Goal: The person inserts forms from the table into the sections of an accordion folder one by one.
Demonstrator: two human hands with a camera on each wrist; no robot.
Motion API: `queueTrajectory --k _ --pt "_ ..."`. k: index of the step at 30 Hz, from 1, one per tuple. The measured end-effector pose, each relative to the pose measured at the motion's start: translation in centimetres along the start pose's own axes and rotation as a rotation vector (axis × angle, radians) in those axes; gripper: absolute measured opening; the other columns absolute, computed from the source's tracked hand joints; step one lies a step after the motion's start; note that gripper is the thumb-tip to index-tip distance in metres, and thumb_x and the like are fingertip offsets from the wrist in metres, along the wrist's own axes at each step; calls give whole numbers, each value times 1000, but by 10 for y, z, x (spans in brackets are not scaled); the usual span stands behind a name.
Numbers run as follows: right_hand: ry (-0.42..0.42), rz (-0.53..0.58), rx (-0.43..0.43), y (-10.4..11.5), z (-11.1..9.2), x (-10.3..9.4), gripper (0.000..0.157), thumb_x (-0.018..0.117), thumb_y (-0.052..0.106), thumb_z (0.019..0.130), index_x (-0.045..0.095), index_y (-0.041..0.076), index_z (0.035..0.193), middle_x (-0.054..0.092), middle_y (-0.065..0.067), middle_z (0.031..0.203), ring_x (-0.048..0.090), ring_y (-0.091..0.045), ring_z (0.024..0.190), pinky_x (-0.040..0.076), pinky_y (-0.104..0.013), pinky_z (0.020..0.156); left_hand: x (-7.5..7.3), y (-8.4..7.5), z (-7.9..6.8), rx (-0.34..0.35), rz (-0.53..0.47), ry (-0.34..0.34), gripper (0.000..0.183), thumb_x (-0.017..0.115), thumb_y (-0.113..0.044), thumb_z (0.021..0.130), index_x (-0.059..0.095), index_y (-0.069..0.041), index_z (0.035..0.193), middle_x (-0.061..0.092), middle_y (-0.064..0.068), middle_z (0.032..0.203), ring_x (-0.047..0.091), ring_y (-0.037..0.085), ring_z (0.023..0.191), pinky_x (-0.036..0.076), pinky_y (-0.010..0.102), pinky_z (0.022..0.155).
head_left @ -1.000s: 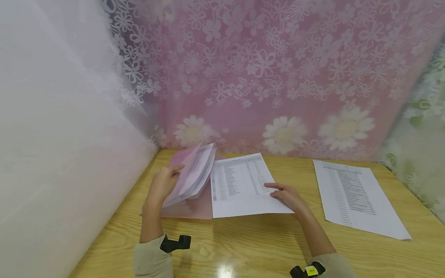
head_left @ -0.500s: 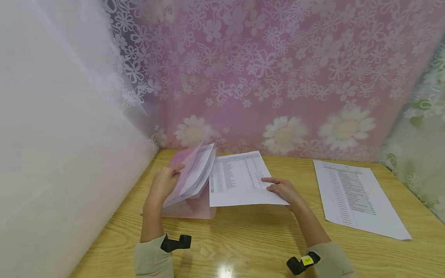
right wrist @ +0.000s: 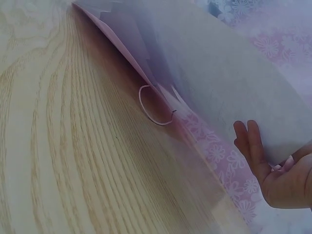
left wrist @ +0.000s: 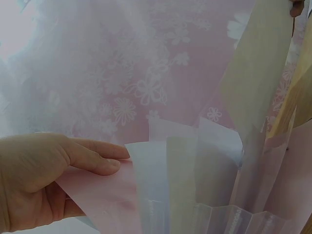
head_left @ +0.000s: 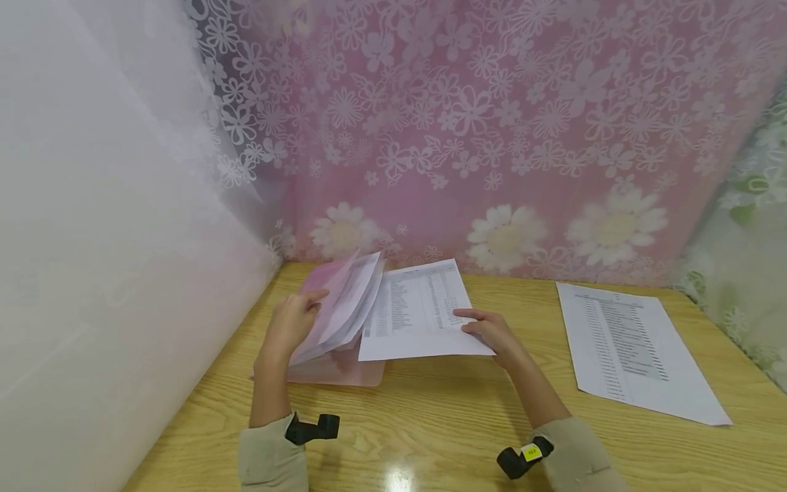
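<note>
By the right grip [head_left: 488,331], a white sheet [head_left: 408,311] is pinched along its right edge, held partly over an opened pink translucent tabbed folder [head_left: 363,374]. The folder is pinched at its cover by the left grip [head_left: 290,324]. Columns are printed on the sheet, too small to be read. Right of the folder, another printed page [head_left: 636,352] is laid on the surface [head_left: 522,280].

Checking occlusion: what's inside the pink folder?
White sheets and pleated clear pockets show inside the folder. How many sheets, and what lies between them, can't be seen; they overlap.
</note>
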State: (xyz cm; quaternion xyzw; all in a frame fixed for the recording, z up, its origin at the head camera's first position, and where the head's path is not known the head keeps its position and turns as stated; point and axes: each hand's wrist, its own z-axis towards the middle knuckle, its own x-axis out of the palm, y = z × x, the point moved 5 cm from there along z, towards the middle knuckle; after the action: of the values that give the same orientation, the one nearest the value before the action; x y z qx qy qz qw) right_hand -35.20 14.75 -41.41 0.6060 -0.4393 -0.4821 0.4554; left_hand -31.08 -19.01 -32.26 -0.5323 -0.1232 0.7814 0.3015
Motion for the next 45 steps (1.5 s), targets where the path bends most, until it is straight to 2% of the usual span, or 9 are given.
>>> queueTrajectory --k 3,12,23,30,35,38,40,43,45 --pt "-10 2 6 1 1 3 42 51 5 89 51 2 131 37 -23 136 60 -16 74 49 -26 62 -1 0 0 5 7 -9 29 54 4 85 64 2 113 65 18 98 36 17 54 37 35 61" --pt "-21 71 1 6 5 14 42 50 1 89 49 -2 131 43 -26 130 62 -17 77 51 -28 63 -2 -1 0 -4 8 -7 29 54 3 86 64 1 113 65 18 100 38 18 56 37 35 60" --pt "-72 61 -29 10 8 31 39 50 -2 89 51 -4 128 47 -26 126 60 -22 84 51 -29 66 -1 1 0 -17 0 -3 30 54 3 86 64 1 114 65 13 83 32 16 53 34 33 56" --pt "-109 16 -32 14 8 45 37 53 -2 87 55 -3 124 50 -23 125 57 -24 92 49 -28 68 -2 0 0 0 15 -20 29 55 3 85 65 1 112 66 17 96 45 22 63 38 38 64" --pt "-98 42 -27 15 6 53 36 53 0 88 55 -1 124 52 -22 122 58 -24 91 50 -30 70 -2 0 1 -3 9 -20 29 55 4 85 65 1 112 65 19 100 47 24 65 39 39 65" --pt "-96 52 -37 17 4 56 36 54 -1 88 55 -2 123 57 -20 113 59 -20 85 50 -29 67 -2 -1 1 -2 11 -19 29 55 4 85 65 2 112 65 19 101 48 24 65 39 39 65" --pt "-99 43 -35 18 2 58 35 55 -1 87 57 -2 122 60 -14 97 57 -15 75 48 -26 63 -2 -1 0 -3 12 -17 29 55 4 85 65 2 112 64 20 102 49 24 68 39 39 66" --pt "-99 29 -28 18 0 61 35 55 -1 87 57 -1 122 51 -3 75 47 -10 62 41 -23 57 -2 0 0 -9 9 -11 29 55 4 85 64 2 113 64 20 104 49 24 69 40 39 66" --pt "-98 29 -25 18 0 63 35 56 -1 87 58 0 122 49 -1 73 46 -10 61 40 -23 56 -1 0 0 -14 3 -6 29 55 4 86 64 2 113 63 19 105 48 24 67 40 38 66"
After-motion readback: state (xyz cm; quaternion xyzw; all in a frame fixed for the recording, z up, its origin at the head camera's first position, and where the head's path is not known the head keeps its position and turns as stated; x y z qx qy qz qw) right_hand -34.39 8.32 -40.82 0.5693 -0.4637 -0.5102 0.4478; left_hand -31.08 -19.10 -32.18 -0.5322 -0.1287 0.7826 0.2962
